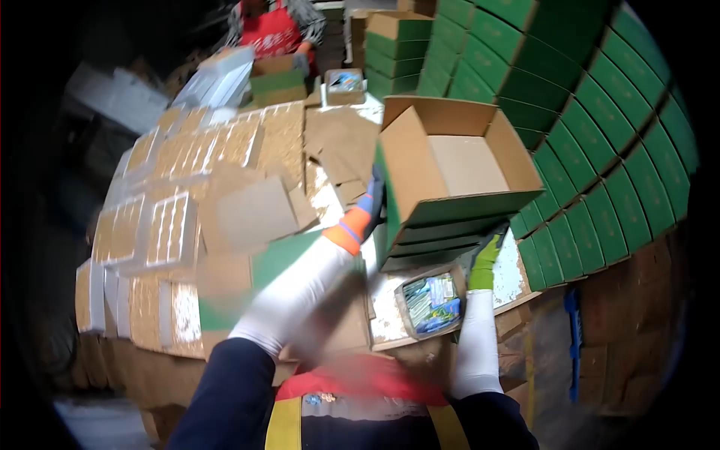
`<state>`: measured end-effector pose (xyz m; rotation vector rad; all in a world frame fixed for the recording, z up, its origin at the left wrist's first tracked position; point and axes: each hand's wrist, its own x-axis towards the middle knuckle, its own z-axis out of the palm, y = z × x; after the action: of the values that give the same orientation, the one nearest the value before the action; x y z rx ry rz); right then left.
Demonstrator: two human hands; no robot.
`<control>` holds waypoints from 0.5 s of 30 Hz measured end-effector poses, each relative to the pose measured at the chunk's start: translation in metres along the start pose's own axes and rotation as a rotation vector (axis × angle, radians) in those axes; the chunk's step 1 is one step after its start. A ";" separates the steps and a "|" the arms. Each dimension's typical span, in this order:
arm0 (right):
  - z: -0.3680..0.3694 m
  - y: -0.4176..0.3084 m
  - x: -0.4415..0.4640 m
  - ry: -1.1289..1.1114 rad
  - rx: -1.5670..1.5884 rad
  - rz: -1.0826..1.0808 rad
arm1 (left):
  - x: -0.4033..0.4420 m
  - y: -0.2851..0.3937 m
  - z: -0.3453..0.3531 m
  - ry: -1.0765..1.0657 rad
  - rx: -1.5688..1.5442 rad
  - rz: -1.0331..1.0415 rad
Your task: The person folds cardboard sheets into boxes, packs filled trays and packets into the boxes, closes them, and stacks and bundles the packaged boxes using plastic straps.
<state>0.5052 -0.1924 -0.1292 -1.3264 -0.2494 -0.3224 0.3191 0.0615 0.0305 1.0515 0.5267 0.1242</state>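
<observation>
A green cardboard box [463, 210] with a brown inside stands tilted toward me, its top open and its bare bottom showing. My left hand [370, 199], in an orange and dark glove, is pressed along the box's left side. Under the front right corner, my right hand [486, 259], in a lime-green and black glove, grips the lower edge. Both sets of fingers are partly hidden by the box. Just below the box, a small open carton [405, 309] holds several blue and green packets [431, 300].
Stacked green boxes [577, 165] wall the right side. White trays with brown contents [171, 229] cover the table's left. Flat cardboard sheets [251, 214] lie mid-table. Across the table, a person in a red apron [268, 31] stands by another green box [277, 88].
</observation>
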 end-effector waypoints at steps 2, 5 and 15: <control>0.001 -0.074 -0.016 -0.044 -0.237 0.026 | -0.028 -0.004 -0.061 0.034 -0.109 -0.015; 0.019 -0.156 -0.080 -0.100 -0.394 -0.266 | -0.143 -0.024 -0.170 0.581 0.192 0.433; 0.073 -0.181 -0.290 -0.960 -0.668 0.465 | -0.387 -0.103 -0.271 0.892 0.912 -0.026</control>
<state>0.1695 -0.1336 -0.0531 -2.0786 -0.6513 0.7185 -0.1606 0.0918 -0.0248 1.8728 1.4902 0.3560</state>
